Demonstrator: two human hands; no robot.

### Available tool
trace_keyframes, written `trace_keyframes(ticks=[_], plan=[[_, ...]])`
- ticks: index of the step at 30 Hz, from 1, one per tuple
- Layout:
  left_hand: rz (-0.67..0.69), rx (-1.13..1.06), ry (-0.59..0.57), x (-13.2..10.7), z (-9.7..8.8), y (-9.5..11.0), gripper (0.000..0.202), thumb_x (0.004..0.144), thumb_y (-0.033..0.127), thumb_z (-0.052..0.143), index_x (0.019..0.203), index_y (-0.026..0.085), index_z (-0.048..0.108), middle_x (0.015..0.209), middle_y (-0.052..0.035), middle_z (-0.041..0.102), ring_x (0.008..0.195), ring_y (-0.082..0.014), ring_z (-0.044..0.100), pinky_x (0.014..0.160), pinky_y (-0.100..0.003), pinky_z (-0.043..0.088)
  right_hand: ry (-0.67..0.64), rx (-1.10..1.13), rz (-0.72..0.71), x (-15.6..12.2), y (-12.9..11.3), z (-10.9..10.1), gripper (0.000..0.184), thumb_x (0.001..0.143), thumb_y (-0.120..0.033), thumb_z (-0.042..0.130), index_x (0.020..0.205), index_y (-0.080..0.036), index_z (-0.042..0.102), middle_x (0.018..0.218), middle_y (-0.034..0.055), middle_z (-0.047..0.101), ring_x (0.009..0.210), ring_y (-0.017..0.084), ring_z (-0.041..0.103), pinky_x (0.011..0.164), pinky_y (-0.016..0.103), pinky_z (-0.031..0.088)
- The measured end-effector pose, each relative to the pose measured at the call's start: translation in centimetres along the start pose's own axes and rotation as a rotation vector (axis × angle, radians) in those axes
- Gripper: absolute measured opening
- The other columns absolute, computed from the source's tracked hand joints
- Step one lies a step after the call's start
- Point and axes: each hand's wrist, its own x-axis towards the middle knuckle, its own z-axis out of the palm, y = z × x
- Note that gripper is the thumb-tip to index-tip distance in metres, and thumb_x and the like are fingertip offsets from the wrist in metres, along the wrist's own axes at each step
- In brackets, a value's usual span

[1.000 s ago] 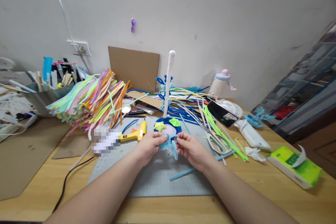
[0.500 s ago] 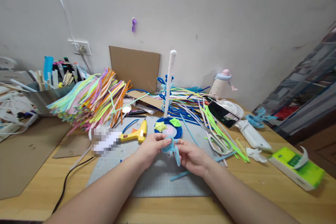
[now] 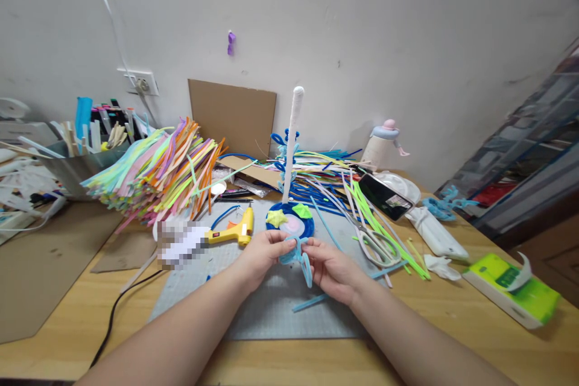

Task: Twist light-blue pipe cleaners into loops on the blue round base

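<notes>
Between my fingertips is a light blue pipe cleaner (image 3: 306, 268) bent into several loops, one of them hanging down. My left hand (image 3: 265, 256) pinches it from the left, thumb on top. On the other side my right hand (image 3: 332, 268) grips it with thumb and fingers closed together. Just beyond the hands stands a dark blue round base (image 3: 308, 228) with a pink centre, bearing a yellow star (image 3: 276, 218) and a green star (image 3: 302, 211). A white fuzzy rod (image 3: 294, 132) rises upright behind the stars.
A yellow glue gun (image 3: 235, 232) lies left of the base. Scissors (image 3: 377, 247), a phone (image 3: 386, 196) and green pipe cleaners (image 3: 402, 247) lie to the right, with a tissue pack (image 3: 513, 289) farther out. A large colourful pipe-cleaner bundle (image 3: 158, 175) sits back left.
The hanging loop of the light blue pipe cleaner has shifted slightly and looks more open. Both hands keep nearly the same place and grip.
</notes>
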Motion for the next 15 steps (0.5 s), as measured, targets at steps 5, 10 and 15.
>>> trace_keyframes(ticks=[5, 10, 15], plan=[[0.017, 0.007, 0.019, -0.03, 0.05, 0.2, 0.025, 0.06, 0.032, 0.074, 0.07, 0.012, 0.064, 0.064, -0.0023, 0.064, 0.053, -0.0095, 0.056, 0.057, -0.023, 0.041, -0.063, -0.085, 0.067, -0.43, 0.11, 0.54, 0.018, 0.067, -0.016, 0.071, 0.08, -0.015, 0.059, 0.064, -0.0021, 0.06, 0.051, 0.004, 0.052, 0.046, 0.015, 0.037], [0.036, -0.011, 0.079, 0.07, -0.06, 0.38, 0.025, 0.058, 0.031, 0.076, 0.069, 0.012, 0.064, 0.065, -0.003, 0.065, 0.057, -0.0103, 0.057, 0.059, -0.022, 0.042, 0.033, -0.12, -0.016, -0.08, -0.03, 0.31, 0.021, 0.066, -0.022, 0.072, 0.08, -0.016, 0.058, 0.059, -0.0033, 0.058, 0.048, 0.005, 0.051, 0.044, 0.015, 0.037], [0.033, -0.004, 0.091, 0.19, -0.16, 0.22, 0.026, 0.058, 0.032, 0.075, 0.07, 0.012, 0.064, 0.063, -0.002, 0.063, 0.055, -0.0094, 0.055, 0.057, -0.022, 0.041, 0.076, -0.224, -0.044, -0.08, -0.01, 0.27, 0.024, 0.061, -0.024, 0.075, 0.075, -0.015, 0.057, 0.056, -0.0036, 0.058, 0.045, 0.005, 0.049, 0.042, 0.016, 0.035]])
